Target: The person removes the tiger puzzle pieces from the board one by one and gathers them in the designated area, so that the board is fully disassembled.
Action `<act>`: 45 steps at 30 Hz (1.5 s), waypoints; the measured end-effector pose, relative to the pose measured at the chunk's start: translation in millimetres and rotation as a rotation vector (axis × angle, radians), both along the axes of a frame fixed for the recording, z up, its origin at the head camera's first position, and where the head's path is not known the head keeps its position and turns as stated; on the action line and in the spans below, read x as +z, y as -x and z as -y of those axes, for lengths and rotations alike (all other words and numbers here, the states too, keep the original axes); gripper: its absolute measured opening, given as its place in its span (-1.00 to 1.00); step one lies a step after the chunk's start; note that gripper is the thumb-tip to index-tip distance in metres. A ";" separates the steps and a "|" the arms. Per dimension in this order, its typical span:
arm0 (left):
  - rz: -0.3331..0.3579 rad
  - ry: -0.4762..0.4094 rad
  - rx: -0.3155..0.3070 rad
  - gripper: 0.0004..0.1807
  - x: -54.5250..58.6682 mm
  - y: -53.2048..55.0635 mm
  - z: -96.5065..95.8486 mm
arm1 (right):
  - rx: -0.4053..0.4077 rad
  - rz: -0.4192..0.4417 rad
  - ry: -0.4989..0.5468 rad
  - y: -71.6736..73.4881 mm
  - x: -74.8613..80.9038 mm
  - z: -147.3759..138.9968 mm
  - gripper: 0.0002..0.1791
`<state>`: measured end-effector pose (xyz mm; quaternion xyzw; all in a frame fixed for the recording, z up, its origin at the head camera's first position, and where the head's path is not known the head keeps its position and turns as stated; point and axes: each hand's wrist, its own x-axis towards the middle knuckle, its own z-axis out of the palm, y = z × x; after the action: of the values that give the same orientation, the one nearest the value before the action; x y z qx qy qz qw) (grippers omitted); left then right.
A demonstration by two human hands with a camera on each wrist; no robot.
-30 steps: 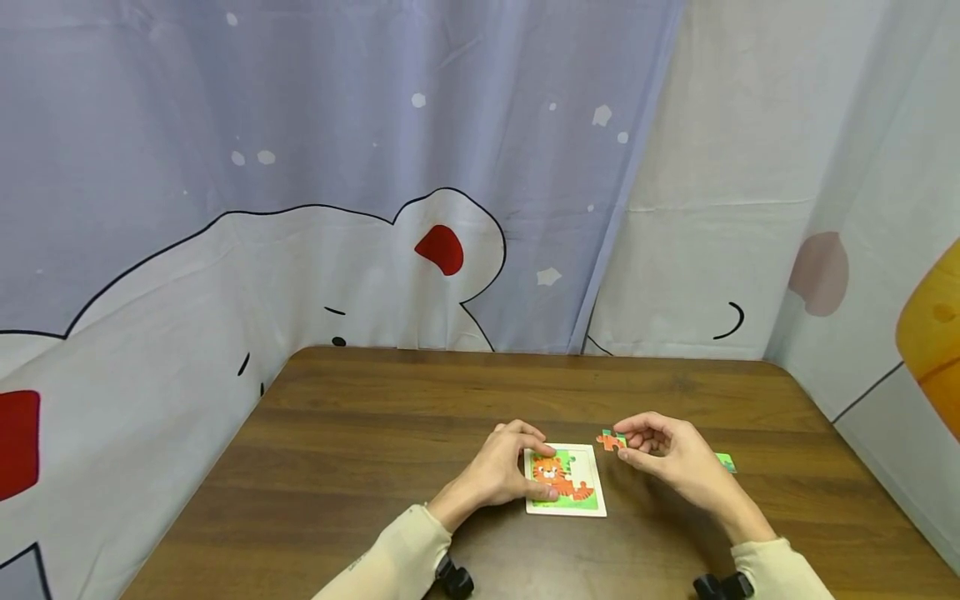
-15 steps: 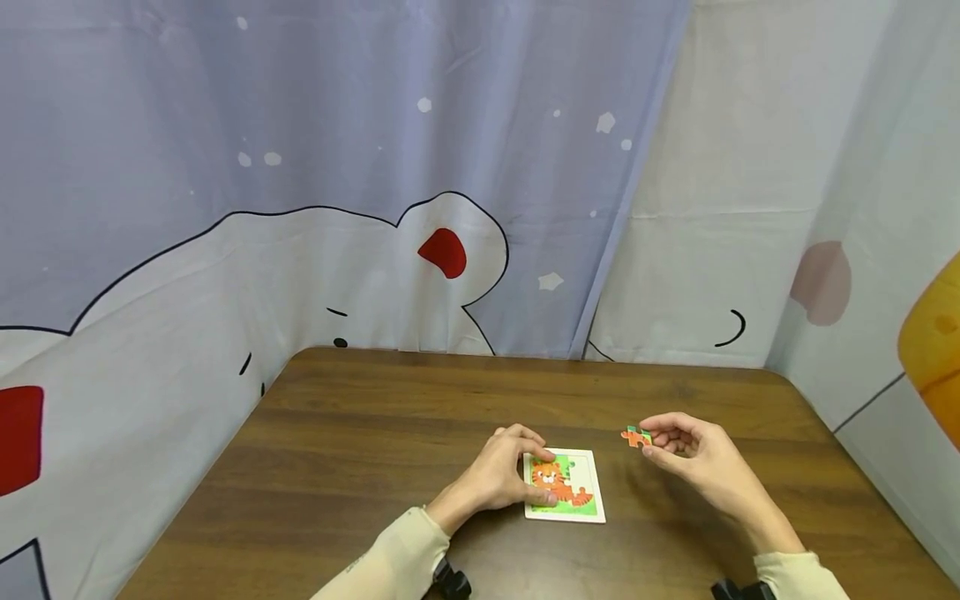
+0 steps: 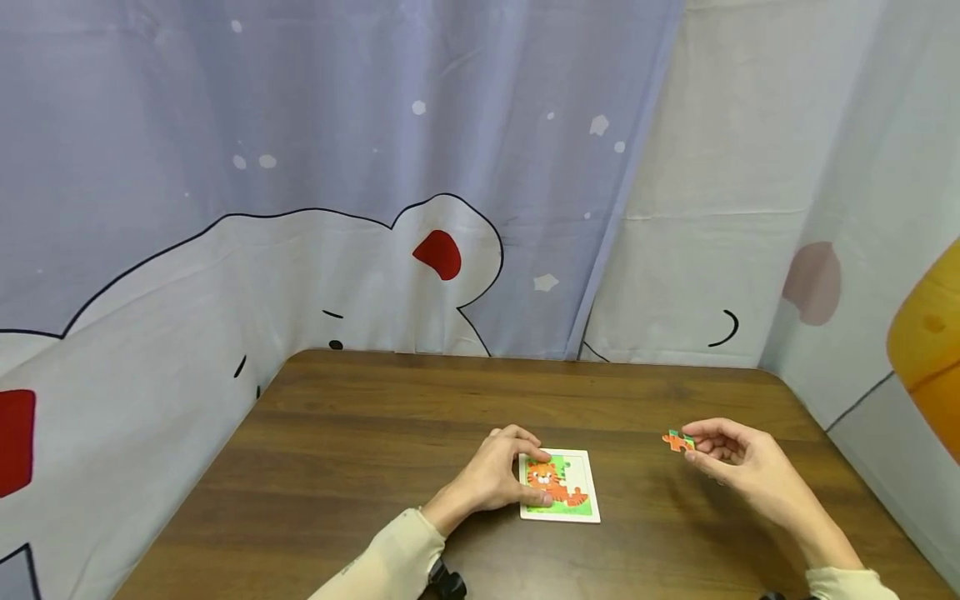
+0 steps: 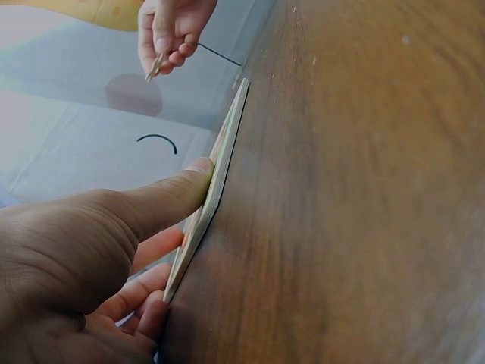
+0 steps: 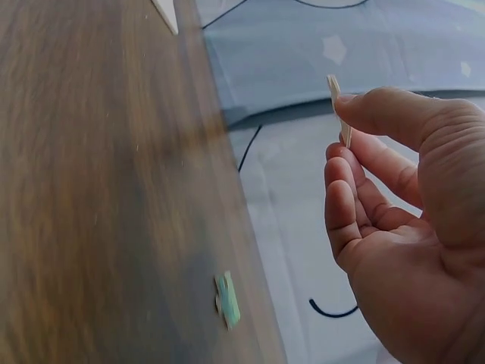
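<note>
A square wooden puzzle board (image 3: 570,518) with a pale frame lies flat on the table, showing an orange tiger on green. Its upper right part is bare. My left hand (image 3: 491,475) holds it at the left side, thumb on the near part and fingers toward the far edge; in the left wrist view the thumb (image 4: 178,193) lies on its face. Off to the right, my right hand (image 3: 750,471) pinches an orange and green puzzle piece (image 3: 677,442) between thumb and fingertips, raised above the table. The piece (image 5: 334,89) appears edge-on in the right wrist view.
Another puzzle piece, green (image 5: 227,299), lies on the table below the right hand in the right wrist view; the head view has it hidden. The brown wooden table (image 3: 390,417) ends at a printed curtain (image 3: 337,250) behind it and at the sides.
My right hand has moved right with the puzzle piece, away from the board, and now covers the green piece in the head view. The left hand stays on the board.
</note>
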<state>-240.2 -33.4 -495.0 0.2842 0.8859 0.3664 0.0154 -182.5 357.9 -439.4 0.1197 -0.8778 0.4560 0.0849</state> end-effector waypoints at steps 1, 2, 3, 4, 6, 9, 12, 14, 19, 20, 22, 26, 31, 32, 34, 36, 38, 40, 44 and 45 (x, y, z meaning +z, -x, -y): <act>0.000 0.000 0.001 -0.37 -0.4 0.1 0.4 | -0.002 0.001 -0.005 -1.2 -0.6 -2.7 -0.66; 0.000 -0.001 0.003 -0.36 -0.9 0.3 0.7 | -0.006 0.001 -0.005 -2.3 -1.3 -5.4 -0.65; 0.001 -0.001 0.004 -0.36 -1.2 0.4 1.0 | -0.011 -0.001 -0.011 -3.4 -2.0 -8.1 -0.65; 0.002 -0.001 0.005 -0.36 -1.5 0.4 1.2 | -0.016 0.001 -0.010 -4.5 -2.8 -11.1 -0.65; 0.002 -0.001 0.005 -0.37 -2.1 0.5 1.5 | -0.028 0.000 -0.019 -6.5 -4.9 -17.3 -0.65; 0.007 -0.003 0.005 -0.37 -2.2 0.1 2.0 | -0.037 0.003 -0.038 -10.0 -9.9 -25.7 -0.65; 0.006 -0.005 0.004 -0.37 -1.7 -0.2 2.4 | -0.044 0.015 -0.044 -14.1 -15.6 -32.7 -0.64; 0.003 -0.007 0.003 -0.37 -1.1 -0.3 2.6 | -0.050 0.021 -0.043 -16.7 -18.7 -36.6 -0.65; 0.005 -0.014 0.002 -0.38 0.0 -0.5 2.8 | -0.058 0.021 -0.047 -20.7 -24.6 -45.5 -0.67; 0.008 -0.015 0.002 -0.38 0.1 -0.7 2.9 | -0.058 0.021 -0.051 -21.2 -25.8 -47.1 -0.68; 0.012 -0.015 0.005 -0.38 -0.1 -0.9 3.0 | -0.051 0.027 -0.054 -21.4 -28.8 -50.4 -0.68; 0.007 -0.010 0.006 -0.37 -0.9 -0.8 2.8 | -0.033 0.056 -0.063 -21.5 -35.1 -56.8 -0.67; 0.005 0.000 0.006 -0.37 -2.3 -0.3 2.0 | -0.006 0.082 -0.070 -21.9 -43.3 -63.5 -0.67; 0.005 0.001 0.005 -0.37 -2.4 -0.3 1.8 | 0.000 0.092 -0.067 -21.8 -44.8 -64.5 -0.67; 0.008 -0.001 0.005 -0.37 -2.2 -0.3 1.3 | 0.007 0.111 -0.065 -22.1 -47.5 -66.2 -0.67; 0.010 -0.002 0.004 -0.37 -1.5 -0.4 0.9 | 0.011 0.124 -0.071 -22.5 -49.7 -67.9 -0.68; 0.012 -0.004 0.006 -0.37 -0.5 -0.6 0.3 | 0.013 0.138 -0.074 -22.8 -50.6 -69.5 -0.67; 0.016 -0.003 0.006 -0.38 0.4 -0.7 -0.1 | 0.014 0.139 -0.079 -23.0 -51.5 -70.9 -0.68; 0.011 -0.002 0.002 -0.38 0.2 0.1 -0.6 | 0.028 0.123 -0.076 -22.4 -54.5 -73.5 -0.70; 0.010 -0.001 0.000 -0.37 -0.1 0.4 -0.6 | 0.029 0.116 -0.076 -22.3 -55.5 -74.0 -0.70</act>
<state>-240.6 -32.9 -495.1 0.2825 0.8856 0.3681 0.0197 -160.2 431.9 -494.9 0.1090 -0.8961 0.4298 0.0224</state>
